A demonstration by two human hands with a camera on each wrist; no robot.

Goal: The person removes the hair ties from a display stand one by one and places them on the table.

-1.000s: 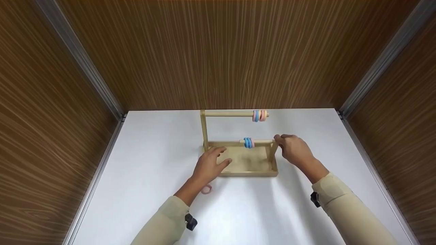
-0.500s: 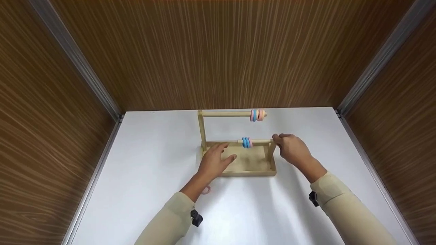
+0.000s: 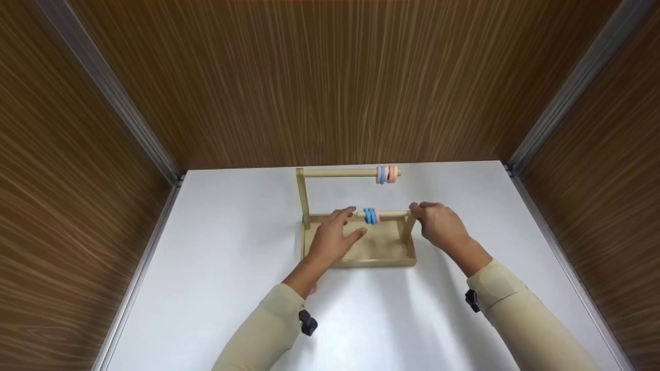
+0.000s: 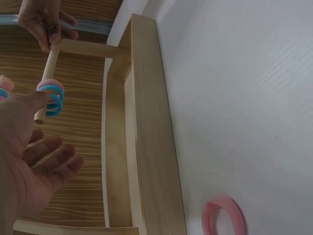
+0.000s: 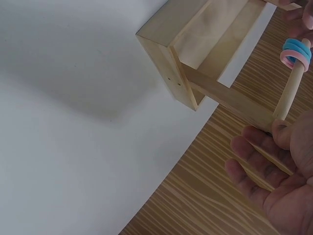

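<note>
Pink ring (image 4: 223,216) lies loose on white tabletop (image 3: 216,268). Right hand (image 3: 438,226) pinches lower dowel (image 3: 392,214) end; left hand (image 3: 332,239) fingers spread (blue-pink rings (image 3: 370,216) adjacent).

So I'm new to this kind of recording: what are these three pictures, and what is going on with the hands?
One person wears three cameras: one on the head looking down, one on each wrist. On the white table stands a wooden rack with two dowels carrying coloured rings. The right hand grips the end of the lower dowel. The left hand, fingers straight, reaches to that dowel's free end beside the blue and pink rings. A loose pink ring lies on the table, seen from the left wrist.
</note>
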